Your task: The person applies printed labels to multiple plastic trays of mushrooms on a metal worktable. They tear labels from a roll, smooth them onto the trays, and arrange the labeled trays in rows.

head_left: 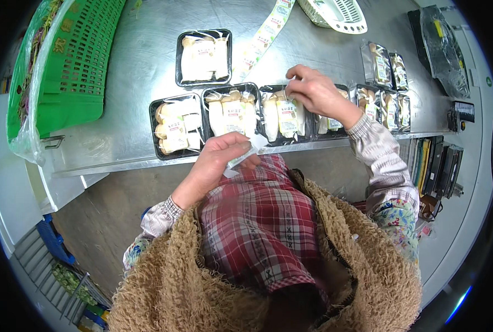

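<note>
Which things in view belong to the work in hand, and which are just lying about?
Apparently in use:
- left hand, holding a white paper piece
- right hand, at a mushroom pack
- label strip

Seemingly just lying about:
- green crate
- pale basket
- clear plastic bag

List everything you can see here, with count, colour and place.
Steel table: one, silver, centre
Mushroom packs: about ten, pale in black, middle to right
Label strip: one, white-green, far middle
Label paper: one piece, whitish, centre, held
Basket: one, white, far side
Crate: one, green, left
Stacked flat items: several, mostly black, right
Leafy greens: uncountable, green, lower left
Plaid garment: one, red, lower middle
Fleecy coat: one, brown, bottom
Left hand: one, bare, centre
Right hand: one, bare, above packs
</note>
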`<action>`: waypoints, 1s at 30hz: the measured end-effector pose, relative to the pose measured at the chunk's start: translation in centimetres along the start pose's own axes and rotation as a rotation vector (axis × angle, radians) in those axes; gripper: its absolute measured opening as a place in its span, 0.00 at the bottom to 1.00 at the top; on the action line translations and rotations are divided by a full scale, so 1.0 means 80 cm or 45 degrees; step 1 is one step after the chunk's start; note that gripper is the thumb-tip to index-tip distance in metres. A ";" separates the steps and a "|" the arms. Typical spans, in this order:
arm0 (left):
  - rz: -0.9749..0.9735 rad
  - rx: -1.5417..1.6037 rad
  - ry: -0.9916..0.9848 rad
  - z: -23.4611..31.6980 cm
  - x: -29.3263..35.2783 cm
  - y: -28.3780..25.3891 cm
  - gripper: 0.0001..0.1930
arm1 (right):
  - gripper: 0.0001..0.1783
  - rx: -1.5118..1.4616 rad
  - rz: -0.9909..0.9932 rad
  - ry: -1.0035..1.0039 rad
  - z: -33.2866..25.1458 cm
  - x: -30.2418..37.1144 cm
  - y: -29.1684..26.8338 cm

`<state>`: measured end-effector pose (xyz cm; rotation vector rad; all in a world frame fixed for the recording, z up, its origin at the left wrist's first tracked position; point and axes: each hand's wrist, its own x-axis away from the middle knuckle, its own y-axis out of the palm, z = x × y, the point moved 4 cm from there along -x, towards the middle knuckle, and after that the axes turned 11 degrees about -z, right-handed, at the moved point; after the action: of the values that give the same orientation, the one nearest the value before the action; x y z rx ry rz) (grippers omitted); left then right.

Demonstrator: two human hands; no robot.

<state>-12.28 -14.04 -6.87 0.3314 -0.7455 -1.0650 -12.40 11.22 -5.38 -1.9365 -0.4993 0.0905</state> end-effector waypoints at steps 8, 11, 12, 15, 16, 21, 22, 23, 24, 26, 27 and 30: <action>0.116 0.004 0.051 -0.003 0.011 -0.007 0.09 | 0.07 0.313 0.039 -0.209 0.017 -0.016 0.047; 0.115 0.012 0.067 -0.009 0.012 -0.006 0.10 | 0.08 0.140 0.211 -0.123 0.024 -0.009 0.060; 0.118 0.000 0.072 -0.007 0.012 -0.006 0.10 | 0.15 0.074 0.230 -0.031 0.030 -0.007 0.063; 0.191 -0.024 0.072 -0.004 0.010 -0.006 0.09 | 0.23 -0.716 0.226 0.375 0.055 -0.008 0.074; 0.230 -0.033 0.067 -0.002 0.011 -0.004 0.09 | 0.24 -0.656 0.193 0.413 0.063 -0.010 0.072; 0.352 0.092 0.128 -0.001 0.007 -0.006 0.09 | 0.17 -0.744 0.262 0.224 -0.045 0.000 0.017; 0.359 0.096 0.120 -0.002 0.008 -0.007 0.09 | 0.16 -0.605 0.342 0.106 -0.090 0.002 0.011; 0.357 0.095 0.118 -0.004 0.005 -0.010 0.09 | 0.16 -0.454 0.428 -0.008 -0.123 0.000 0.009; 0.288 0.077 0.222 -0.007 0.001 -0.010 0.08 | 0.15 -0.577 0.446 0.013 -0.133 -0.002 0.020; 0.279 -0.004 0.267 -0.008 -0.001 -0.014 0.08 | 0.12 -0.859 0.378 0.117 -0.134 -0.002 0.042; 0.277 -0.048 0.288 -0.006 0.000 -0.016 0.09 | 0.11 -0.927 0.336 0.159 -0.135 -0.001 0.047; 0.288 -0.085 0.277 -0.006 0.008 -0.016 0.08 | 0.10 -1.045 0.276 0.233 -0.140 0.000 0.056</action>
<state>-12.68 -15.23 -7.71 0.2930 -0.5374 -0.8234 -7.84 0.06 -4.76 -2.7658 -0.2045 -0.1827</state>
